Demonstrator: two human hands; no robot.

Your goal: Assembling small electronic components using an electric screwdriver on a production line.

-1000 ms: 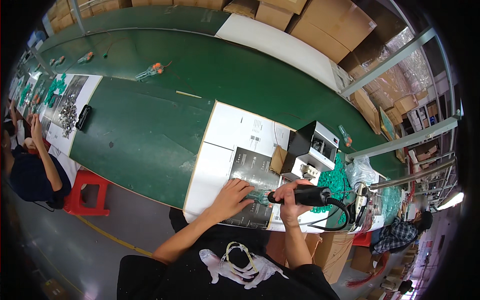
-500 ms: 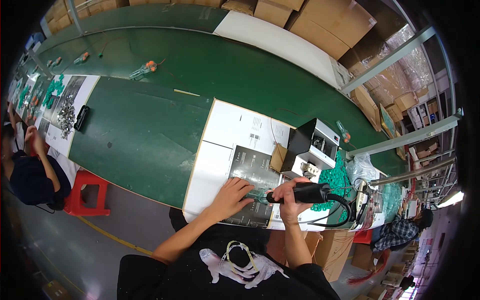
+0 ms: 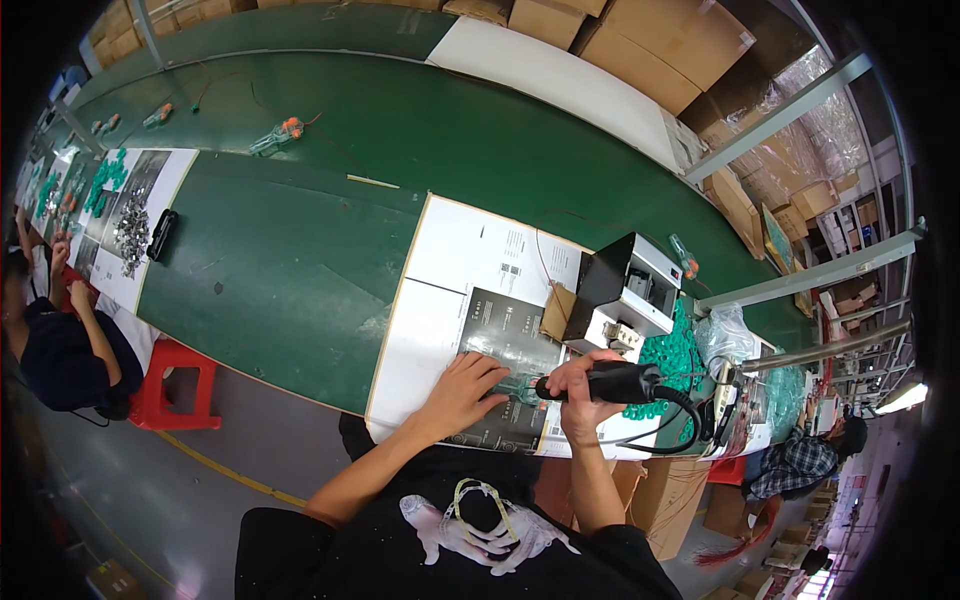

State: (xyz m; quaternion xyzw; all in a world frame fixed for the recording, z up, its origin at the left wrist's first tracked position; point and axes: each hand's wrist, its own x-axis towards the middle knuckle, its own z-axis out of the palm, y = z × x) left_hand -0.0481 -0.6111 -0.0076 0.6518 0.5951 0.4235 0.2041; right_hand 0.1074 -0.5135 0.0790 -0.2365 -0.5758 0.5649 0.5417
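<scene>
My right hand is wrapped round a black electric screwdriver, held nearly level with its tip pointing left. A thick black cable curves down from its back end. The tip meets a small clear-green plastic part, which lies on the dark printed sheet. My left hand presses on that part from the left, fingers and thumb closed about its end. Both hands partly cover the part, so its exact shape is hidden. Just beyond my right hand stands a black-and-white boxy machine.
Green plastic pieces are heaped right of the machine, near a clear plastic bag. On the green belt lie clear-green parts with orange ends. A co-worker sits at the left by a red stool. Cardboard boxes stand behind.
The parts on the belt have shifted slightly left. My hands and the screwdriver stay almost in place. The co-worker's hands at the left have moved.
</scene>
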